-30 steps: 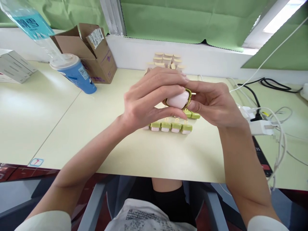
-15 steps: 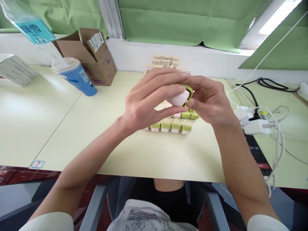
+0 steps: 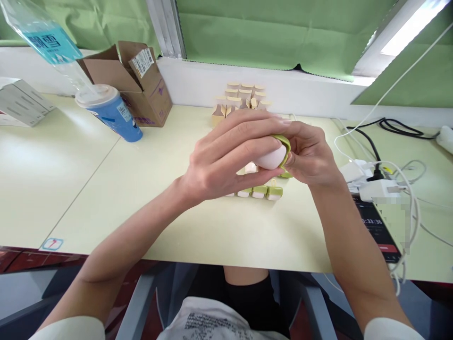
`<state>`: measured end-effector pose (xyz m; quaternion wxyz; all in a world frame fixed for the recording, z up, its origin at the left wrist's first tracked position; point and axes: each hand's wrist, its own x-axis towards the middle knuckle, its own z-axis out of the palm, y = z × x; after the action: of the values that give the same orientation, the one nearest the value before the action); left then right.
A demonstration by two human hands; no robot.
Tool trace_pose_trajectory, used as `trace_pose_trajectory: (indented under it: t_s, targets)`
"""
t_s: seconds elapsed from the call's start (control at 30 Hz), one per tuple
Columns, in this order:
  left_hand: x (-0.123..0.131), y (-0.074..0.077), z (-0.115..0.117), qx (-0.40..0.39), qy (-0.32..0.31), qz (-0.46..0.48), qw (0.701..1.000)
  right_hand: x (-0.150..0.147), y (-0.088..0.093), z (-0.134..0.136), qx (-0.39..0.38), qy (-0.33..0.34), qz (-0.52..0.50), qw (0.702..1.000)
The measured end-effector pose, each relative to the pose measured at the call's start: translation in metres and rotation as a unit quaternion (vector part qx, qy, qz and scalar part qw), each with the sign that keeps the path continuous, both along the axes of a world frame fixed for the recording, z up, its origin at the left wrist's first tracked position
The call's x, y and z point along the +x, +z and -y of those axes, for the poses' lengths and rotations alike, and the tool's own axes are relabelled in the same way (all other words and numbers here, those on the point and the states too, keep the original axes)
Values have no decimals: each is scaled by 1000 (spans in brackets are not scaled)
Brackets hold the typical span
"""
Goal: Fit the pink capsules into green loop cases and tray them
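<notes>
Above the table, my left hand (image 3: 226, 160) curls its fingers and thumb around a pale pink rounded piece (image 3: 272, 159). A green cover (image 3: 285, 147) sits around the right end of that piece, and my right hand (image 3: 311, 153) pinches its edge between thumb and fingers. Fingers hide much of both parts, so I cannot tell how far the cover is on. Below my hands stands a row of similar small green-and-pink pieces (image 3: 259, 191) with yellowish loops on top. More of them lie behind, partly covered by my hands.
Small open cardboard boxes (image 3: 218, 113) stand in rows by the wall. To the left are a brown carton (image 3: 152, 101), a blue cup (image 3: 116, 115) with an upturned plastic bottle (image 3: 53, 45) in it, and white boxes (image 3: 23, 104). Cables, chargers (image 3: 380, 189) and a phone (image 3: 377, 226) lie right.
Both hands have shifted slightly right and down with the piece and its cover, which has turned a little. More of the small cardboard boxes behind shows now.
</notes>
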<state>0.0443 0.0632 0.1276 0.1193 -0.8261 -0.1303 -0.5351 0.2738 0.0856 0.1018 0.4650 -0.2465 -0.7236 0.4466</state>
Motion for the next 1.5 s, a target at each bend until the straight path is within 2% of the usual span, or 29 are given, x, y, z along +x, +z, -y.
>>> trace_pose_trajectory:
  t_s: [0.1,0.27,0.37,0.47,0.53,0.6,0.67,0.73,0.8,0.93,1.03,1.13,1.27,1.4,1.5]
  targets:
    - [0,-5,-2,32,-25,29,999,-7,1,7,35,-31,-23,999]
    - [-2,-16,-7,-44,57,45,996,-20,9,20,59,-85,-18,994]
    - [-15,-21,-9,-34,70,54,996,-17,18,26,56,-122,-15,991]
    - [-38,-34,8,-78,60,68,993,-13,16,41,36,-176,36,983]
    - [-54,-54,31,-149,43,38,987,-19,3,58,19,-202,117,972]
    - [-67,-81,59,-241,42,-17,969,-37,-20,77,-14,-184,214,959]
    - [-77,-108,83,-324,48,-33,944,-63,-45,93,-4,-184,307,934]
    - [-86,-130,99,-387,82,-20,918,-89,-67,103,-6,-181,368,912]
    - [-95,-143,106,-447,110,4,888,-109,-81,107,-6,-168,405,899]
    - [-111,-149,105,-519,113,16,847,-122,-91,106,11,-185,409,894]
    - [-111,-150,101,-539,112,7,835,-118,-97,105,16,-194,365,911]
    - [-99,-154,95,-555,104,-6,825,-110,-107,105,3,-192,298,935]
    - [-83,-160,84,-539,94,-22,837,-99,-117,104,-11,-183,235,955]
    - [-77,-162,76,-516,105,-37,849,-95,-121,103,3,-173,240,955]
    - [-78,-162,76,-460,138,-28,877,-100,-124,102,18,-181,253,950]
